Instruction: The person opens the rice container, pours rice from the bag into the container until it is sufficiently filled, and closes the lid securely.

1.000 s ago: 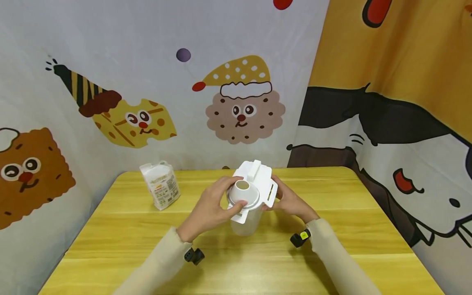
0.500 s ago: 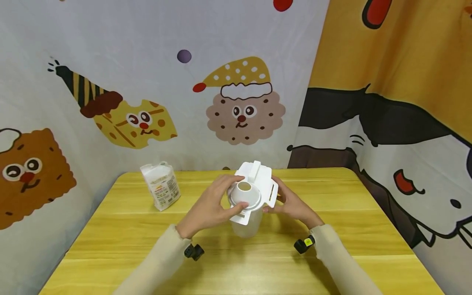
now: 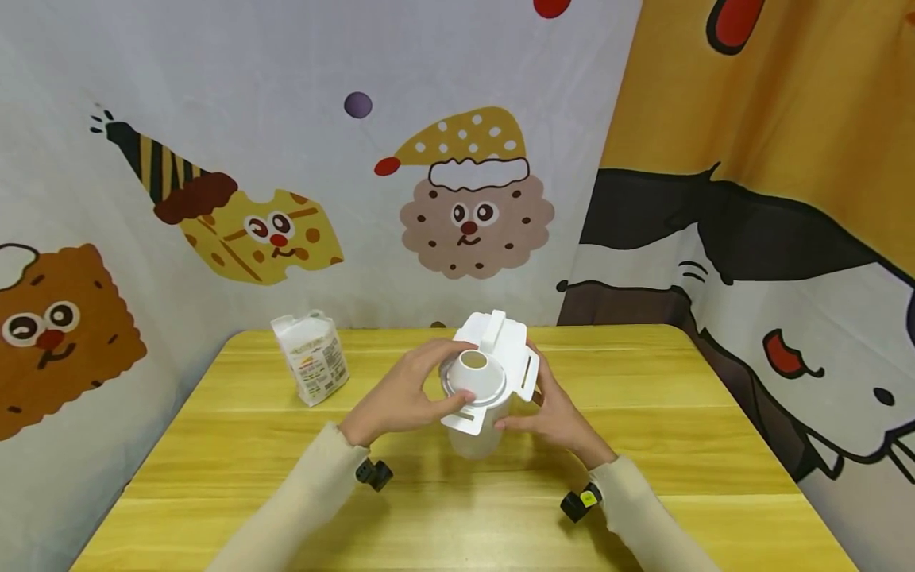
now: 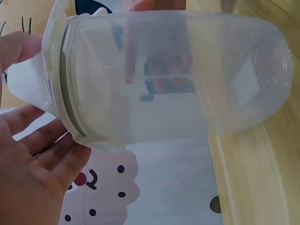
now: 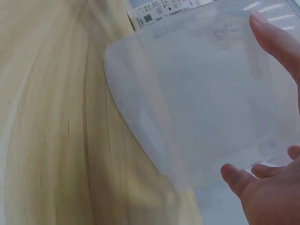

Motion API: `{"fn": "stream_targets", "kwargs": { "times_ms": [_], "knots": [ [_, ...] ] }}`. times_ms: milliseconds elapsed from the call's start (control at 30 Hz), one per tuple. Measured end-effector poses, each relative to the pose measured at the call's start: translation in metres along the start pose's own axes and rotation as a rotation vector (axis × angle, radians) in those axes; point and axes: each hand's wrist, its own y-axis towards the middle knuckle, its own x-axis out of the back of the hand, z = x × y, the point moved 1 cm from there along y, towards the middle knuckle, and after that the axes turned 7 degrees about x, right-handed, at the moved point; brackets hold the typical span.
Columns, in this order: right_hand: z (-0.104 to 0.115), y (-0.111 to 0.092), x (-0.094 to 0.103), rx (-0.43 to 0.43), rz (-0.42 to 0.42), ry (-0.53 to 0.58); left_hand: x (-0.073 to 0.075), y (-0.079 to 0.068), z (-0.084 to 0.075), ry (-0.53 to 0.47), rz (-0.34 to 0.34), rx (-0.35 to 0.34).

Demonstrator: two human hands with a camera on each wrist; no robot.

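A translucent plastic storage container [image 3: 475, 443] with a white lid [image 3: 511, 342] stands at the middle of the table; its clear wall [image 4: 154, 112] fills much of the left wrist view. My left hand [image 3: 403, 397] grips the round white cap [image 3: 480, 383] on the lid's near part, thumb in front and fingers round the far side. Lower down, my right hand [image 3: 561, 417] holds the body from the right, its thumb on the near face. In the right wrist view, the thumb [image 5: 276, 42] and fingertips lie along opposite sides of the container.
A white printed packet [image 3: 314, 361] stands at the back left of the wooden table [image 3: 643, 445]. Behind the table hangs a cartoon-print curtain [image 3: 472, 71]. Black wrist cameras sit on both cuffs.
My right hand has shifted slightly left, its thumb now further across the container's near face. My left hand keeps its hold on the cap, and the container stays about where it was.
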Motion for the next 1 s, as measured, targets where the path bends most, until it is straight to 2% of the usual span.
{"fn": "stream_targets", "kwargs": {
  "times_ms": [133,267,500,733,867,1000],
  "knots": [
    [0.000,0.001,-0.001,-0.010,-0.013,0.000,-0.002,-0.001,-0.002,0.011,-0.026,0.009],
    [0.000,0.003,0.002,-0.024,0.012,0.005,-0.004,-0.003,-0.006,0.026,-0.048,0.018],
    [-0.005,0.006,0.015,0.026,0.119,0.052,-0.011,-0.004,-0.017,0.100,-0.112,-0.019],
    [-0.009,0.012,0.029,0.002,0.225,0.115,-0.022,-0.005,-0.026,0.193,-0.165,-0.019],
    [-0.009,0.015,0.034,-0.002,0.265,0.117,-0.025,-0.005,-0.030,0.225,-0.182,-0.015],
    [-0.009,0.014,0.034,-0.005,0.268,0.105,-0.024,-0.004,-0.030,0.209,-0.157,-0.017]
  ]
}}
